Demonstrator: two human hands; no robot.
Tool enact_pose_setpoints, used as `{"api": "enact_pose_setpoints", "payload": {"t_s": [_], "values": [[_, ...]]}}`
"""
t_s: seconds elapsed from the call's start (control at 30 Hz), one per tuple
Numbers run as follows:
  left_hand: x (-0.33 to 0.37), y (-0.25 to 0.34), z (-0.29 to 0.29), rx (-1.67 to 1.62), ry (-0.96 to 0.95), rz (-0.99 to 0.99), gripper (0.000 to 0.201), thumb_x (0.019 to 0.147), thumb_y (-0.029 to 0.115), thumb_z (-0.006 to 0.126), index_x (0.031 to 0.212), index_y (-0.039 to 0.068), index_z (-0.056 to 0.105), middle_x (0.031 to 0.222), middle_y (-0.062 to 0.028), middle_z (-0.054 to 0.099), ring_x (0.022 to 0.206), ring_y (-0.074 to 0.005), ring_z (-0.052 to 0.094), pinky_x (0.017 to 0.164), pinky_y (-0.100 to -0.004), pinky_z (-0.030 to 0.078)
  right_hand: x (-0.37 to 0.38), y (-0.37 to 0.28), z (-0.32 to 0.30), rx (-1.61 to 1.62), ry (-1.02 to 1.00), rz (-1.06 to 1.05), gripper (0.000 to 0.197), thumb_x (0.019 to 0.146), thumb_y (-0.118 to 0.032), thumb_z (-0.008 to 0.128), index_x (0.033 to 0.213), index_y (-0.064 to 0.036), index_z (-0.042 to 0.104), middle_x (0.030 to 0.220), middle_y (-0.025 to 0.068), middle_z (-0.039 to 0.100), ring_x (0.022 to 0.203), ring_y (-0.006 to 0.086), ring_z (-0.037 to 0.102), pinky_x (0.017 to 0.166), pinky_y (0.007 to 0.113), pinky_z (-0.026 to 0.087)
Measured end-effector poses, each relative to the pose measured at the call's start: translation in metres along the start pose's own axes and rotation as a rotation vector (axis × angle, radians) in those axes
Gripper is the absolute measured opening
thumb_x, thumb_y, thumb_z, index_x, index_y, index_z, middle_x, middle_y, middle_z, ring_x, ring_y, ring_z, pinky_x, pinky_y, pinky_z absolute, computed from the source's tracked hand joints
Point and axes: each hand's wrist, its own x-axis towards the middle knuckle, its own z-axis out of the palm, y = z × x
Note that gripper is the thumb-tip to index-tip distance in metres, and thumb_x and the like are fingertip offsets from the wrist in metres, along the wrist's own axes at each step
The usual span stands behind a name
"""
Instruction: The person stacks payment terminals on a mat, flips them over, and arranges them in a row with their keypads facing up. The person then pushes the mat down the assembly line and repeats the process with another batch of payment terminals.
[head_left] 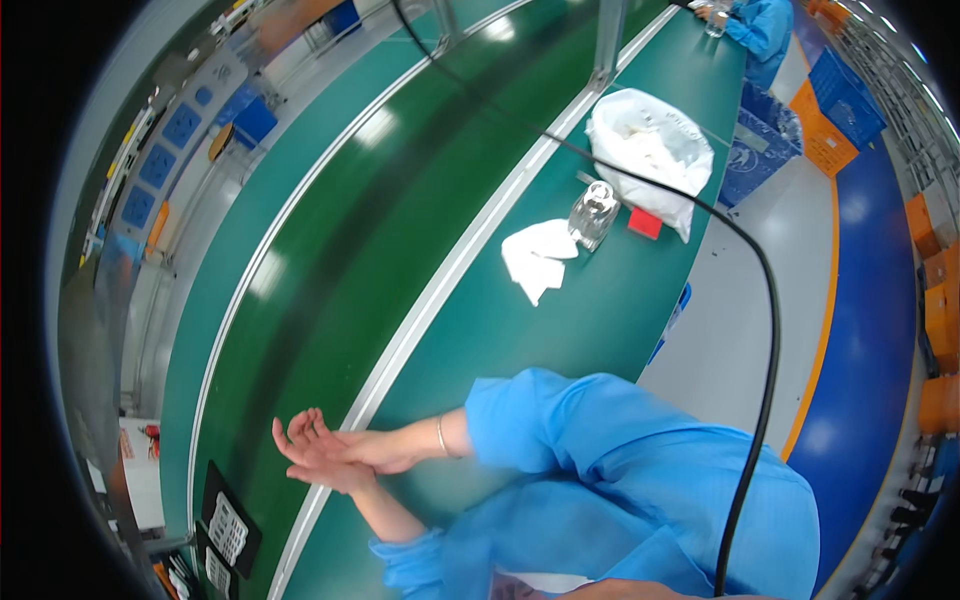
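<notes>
My left hand [322, 474] and my right hand [375, 450] meet over the pale metal rail beside the green conveyor belt. Bare fingers stretch out over the belt, slightly curled and apart; they look to be those of my left hand. My right hand, with a thin band at its wrist, lies against the left near palm and wrist, and its fingers merge with it. No object shows in either hand. Farther up the green table lie a white cloth [537, 255], a clear glass bottle [594, 214] and a red block [645, 223].
A white plastic bag [690, 185] with white contents stands behind the bottle. Black trays with white patterned pieces [230, 530] lie at lower left. A black cable [770, 330] crosses the view. Beyond are a blue bin [755, 160], an orange crate [822, 130] and a person [765, 40] holding something clear.
</notes>
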Motion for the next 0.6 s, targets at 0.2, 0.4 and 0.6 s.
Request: {"api": "enact_pose_setpoints", "payload": {"t_s": [0.2,0.4,0.6], "values": [[-0.008,-0.004,0.002,0.407,-0.011,0.104,0.063,0.098,0.054,0.034,0.132,0.001,0.045,0.117,-0.0151,0.053,0.111,-0.0272,0.051,0.103,-0.0412,0.038,-0.005,-0.014,0.014,0.034,0.103,0.128,0.033,0.102,-0.037,0.047,0.119,-0.0088,0.044,0.094,0.0064,0.058,0.078,0.0183,0.061,0.069,0.035,0.054],[-0.019,0.002,0.011,0.849,-0.271,0.32,0.044,0.098,0.032,0.042,0.127,0.002,0.054,0.124,-0.0178,0.056,0.114,-0.0306,0.053,0.101,-0.0415,0.037,-0.009,-0.02,0.007,-0.194,-0.071,0.054,0.052,0.097,-0.055,0.044,0.103,-0.0045,0.051,0.067,0.0115,0.056,0.066,0.0222,0.063,0.062,0.035,0.053],[-0.022,0.004,0.037,1.13,-0.812,0.555,0.034,0.085,0.027,0.061,0.116,0.012,0.066,0.111,-0.0082,0.065,0.111,-0.0306,0.056,0.105,-0.0467,0.033,-0.016,-0.039,-0.017,-0.027,-0.03,0.002,0.063,0.095,-0.064,0.04,0.108,-0.004,0.053,0.067,0.011,0.057,0.067,0.0224,0.064,0.067,0.036,0.054]]}}
